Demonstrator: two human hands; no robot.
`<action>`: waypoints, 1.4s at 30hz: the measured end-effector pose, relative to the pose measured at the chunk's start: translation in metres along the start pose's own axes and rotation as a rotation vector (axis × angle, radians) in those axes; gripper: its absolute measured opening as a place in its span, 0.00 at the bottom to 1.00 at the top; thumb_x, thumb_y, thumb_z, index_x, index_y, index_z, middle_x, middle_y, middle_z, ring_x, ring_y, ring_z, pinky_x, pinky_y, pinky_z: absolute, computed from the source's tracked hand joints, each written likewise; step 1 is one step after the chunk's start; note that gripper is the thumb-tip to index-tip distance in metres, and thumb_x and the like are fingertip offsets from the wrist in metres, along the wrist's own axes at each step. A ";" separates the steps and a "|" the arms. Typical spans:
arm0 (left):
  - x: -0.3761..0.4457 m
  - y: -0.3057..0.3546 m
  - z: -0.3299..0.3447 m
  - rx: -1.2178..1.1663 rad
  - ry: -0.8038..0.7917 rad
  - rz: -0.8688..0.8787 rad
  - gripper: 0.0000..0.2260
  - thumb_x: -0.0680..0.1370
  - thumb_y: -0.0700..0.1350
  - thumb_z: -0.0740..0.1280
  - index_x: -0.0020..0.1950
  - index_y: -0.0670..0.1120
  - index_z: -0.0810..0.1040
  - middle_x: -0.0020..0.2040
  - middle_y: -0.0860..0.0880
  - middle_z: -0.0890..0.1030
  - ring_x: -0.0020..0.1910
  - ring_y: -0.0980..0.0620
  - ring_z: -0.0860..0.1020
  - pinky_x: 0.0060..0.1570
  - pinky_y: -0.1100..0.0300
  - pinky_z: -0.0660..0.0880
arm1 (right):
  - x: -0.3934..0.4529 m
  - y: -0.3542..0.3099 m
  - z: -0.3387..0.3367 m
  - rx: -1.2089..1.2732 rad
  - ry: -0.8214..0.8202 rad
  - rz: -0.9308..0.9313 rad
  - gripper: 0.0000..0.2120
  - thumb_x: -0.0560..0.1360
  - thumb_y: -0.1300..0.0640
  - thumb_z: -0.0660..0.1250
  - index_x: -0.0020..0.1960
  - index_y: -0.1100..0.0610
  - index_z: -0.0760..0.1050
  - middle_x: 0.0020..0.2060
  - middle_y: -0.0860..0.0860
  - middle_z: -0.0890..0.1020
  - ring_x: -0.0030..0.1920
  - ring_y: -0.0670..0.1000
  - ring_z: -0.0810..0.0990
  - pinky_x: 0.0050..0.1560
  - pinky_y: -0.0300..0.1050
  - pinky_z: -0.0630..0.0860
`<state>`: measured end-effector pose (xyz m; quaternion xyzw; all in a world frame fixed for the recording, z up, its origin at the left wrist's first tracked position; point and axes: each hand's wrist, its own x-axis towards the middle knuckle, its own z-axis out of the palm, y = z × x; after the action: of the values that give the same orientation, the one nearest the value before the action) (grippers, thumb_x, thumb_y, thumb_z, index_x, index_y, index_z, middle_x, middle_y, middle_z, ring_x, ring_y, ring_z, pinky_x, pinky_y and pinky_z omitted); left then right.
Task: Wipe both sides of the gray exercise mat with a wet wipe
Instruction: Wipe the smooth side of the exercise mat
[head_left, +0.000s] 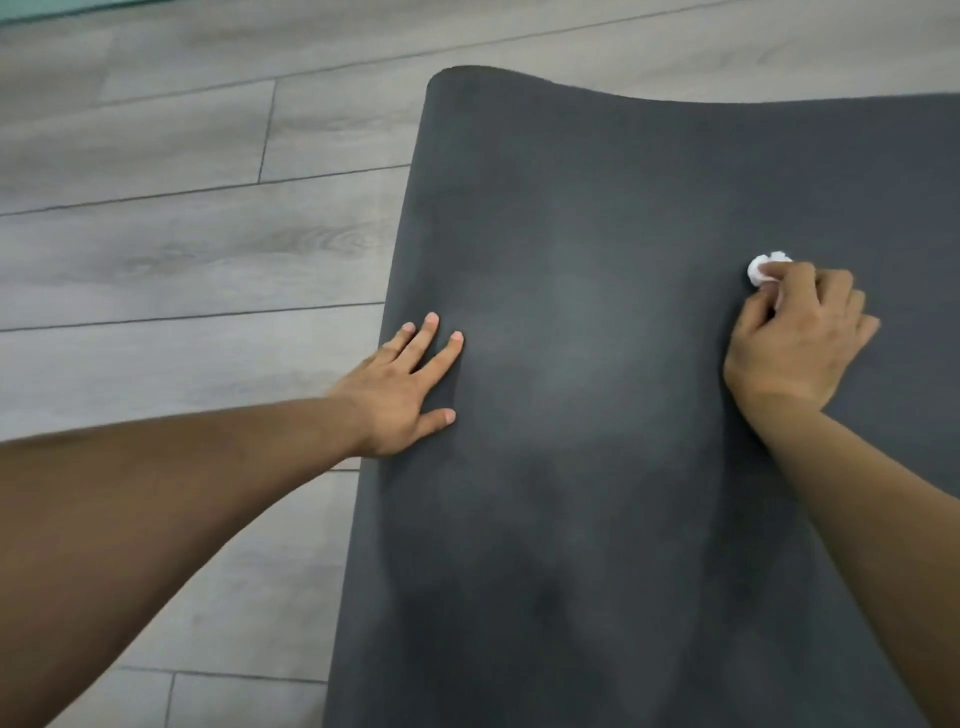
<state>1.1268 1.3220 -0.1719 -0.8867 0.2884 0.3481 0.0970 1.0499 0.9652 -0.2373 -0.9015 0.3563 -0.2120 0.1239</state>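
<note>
A pale gray wood-look plank floor fills the left side and the top of the head view, its boards running roughly across the picture with dark seams between them. A thin strip of teal shows at the far top left corner; what it belongs to cannot be told.

The gray exercise mat lies flat on that floor, taking up the middle and right of the view. Its far left corner is rounded, and its far edge rises in a slight wave rather than lying fully flat. The surface is dark charcoal with paler, cloudy patches through the middle. No brand, label or writing can be read on the mat or anywhere else.

Two bare forearms reach in from the lower corners. The left hand lies palm down at the mat's left edge, fingers straight and spread, holding nothing; its heel sits over the edge while the fingertips press on the mat. The right hand rests on the mat well apart from the left, toward the right side, with its fingers curled around a crumpled white wet wipe. Only a small wad of the wipe shows past the fingertips, touching the mat's surface; the hand hides the remainder.
</note>
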 end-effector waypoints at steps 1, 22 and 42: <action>-0.001 -0.002 -0.005 0.001 -0.032 0.009 0.40 0.82 0.65 0.56 0.81 0.56 0.30 0.81 0.47 0.29 0.82 0.46 0.36 0.81 0.53 0.41 | 0.001 -0.002 0.001 0.000 -0.011 -0.006 0.12 0.78 0.54 0.54 0.56 0.51 0.73 0.53 0.56 0.74 0.52 0.59 0.71 0.55 0.55 0.64; 0.014 -0.015 0.027 -0.020 0.180 0.116 0.42 0.80 0.68 0.56 0.80 0.56 0.30 0.80 0.47 0.28 0.81 0.45 0.33 0.80 0.52 0.39 | -0.083 -0.195 0.029 0.068 -0.265 -0.487 0.07 0.68 0.60 0.69 0.44 0.51 0.81 0.38 0.52 0.77 0.39 0.58 0.77 0.39 0.48 0.67; 0.014 -0.014 0.031 -0.078 0.232 0.104 0.43 0.79 0.68 0.57 0.82 0.56 0.32 0.82 0.47 0.31 0.82 0.44 0.36 0.80 0.51 0.41 | -0.099 -0.160 -0.003 -0.003 -0.264 -0.516 0.09 0.69 0.66 0.66 0.48 0.57 0.78 0.39 0.56 0.79 0.40 0.61 0.77 0.40 0.52 0.70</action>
<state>1.1258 1.3388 -0.2052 -0.9080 0.3296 0.2585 0.0104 1.0782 1.1484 -0.2034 -0.9823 0.0965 -0.1170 0.1097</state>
